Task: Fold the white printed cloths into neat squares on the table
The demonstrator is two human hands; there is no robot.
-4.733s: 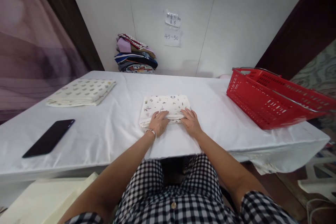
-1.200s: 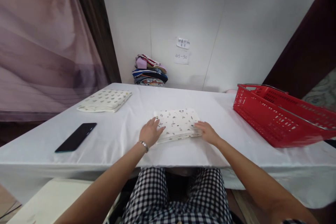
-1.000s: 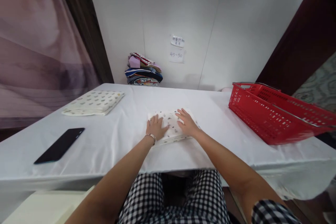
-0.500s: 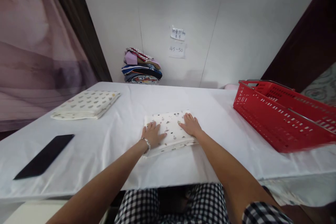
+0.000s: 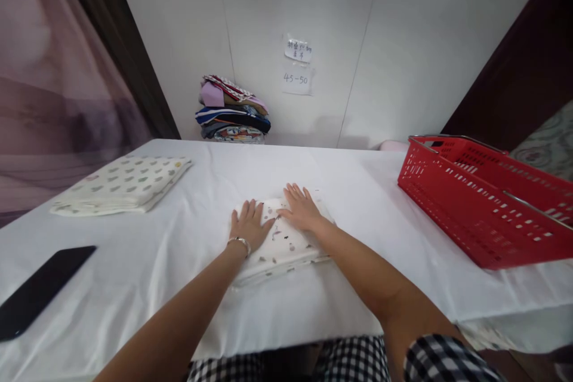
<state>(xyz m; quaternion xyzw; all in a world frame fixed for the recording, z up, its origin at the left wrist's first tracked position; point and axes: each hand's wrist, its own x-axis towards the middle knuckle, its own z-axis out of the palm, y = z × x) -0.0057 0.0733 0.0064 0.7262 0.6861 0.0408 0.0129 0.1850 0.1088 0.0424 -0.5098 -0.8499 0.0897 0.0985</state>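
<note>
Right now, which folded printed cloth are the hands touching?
The scatter-printed cloth in the middle: the left hand and right hand lie on it. The row-printed cloth, with mostly grey motifs, lies untouched, farther left.

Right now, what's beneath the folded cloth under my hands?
The folded cloth rests on the white tablecloth, visible around its edges. The patch directly beneath is covered, so anything else there can't be seen.
</note>
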